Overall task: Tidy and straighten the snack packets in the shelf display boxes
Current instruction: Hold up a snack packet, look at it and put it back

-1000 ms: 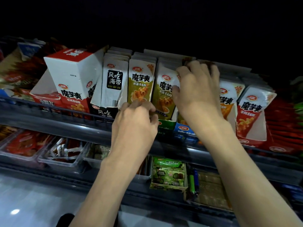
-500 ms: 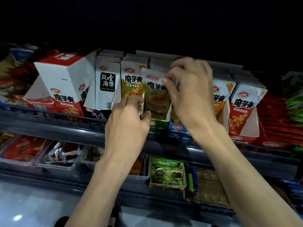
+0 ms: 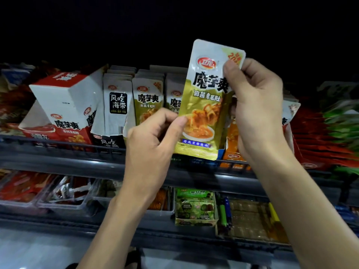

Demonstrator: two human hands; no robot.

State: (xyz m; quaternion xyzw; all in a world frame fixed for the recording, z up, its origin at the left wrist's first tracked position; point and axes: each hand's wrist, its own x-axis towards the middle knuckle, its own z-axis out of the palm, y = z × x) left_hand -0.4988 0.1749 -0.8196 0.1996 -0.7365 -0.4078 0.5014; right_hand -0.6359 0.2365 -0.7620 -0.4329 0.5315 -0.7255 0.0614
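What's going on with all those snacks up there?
A person is sorting a snack shelf. Both hands hold one yellow-green snack packet up in front of it. The right hand pinches its top right side, and the left hand pinches its lower left edge. Behind it, matching packets stand upright in a display box, next to white packets with black labels. The held packet is not in any box right now.

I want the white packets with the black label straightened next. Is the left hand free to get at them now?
Probably not yet: the left hand pinches the olive-green foil packet that the right hand also holds. The white black-labelled packets stand close beside it, unblocked.
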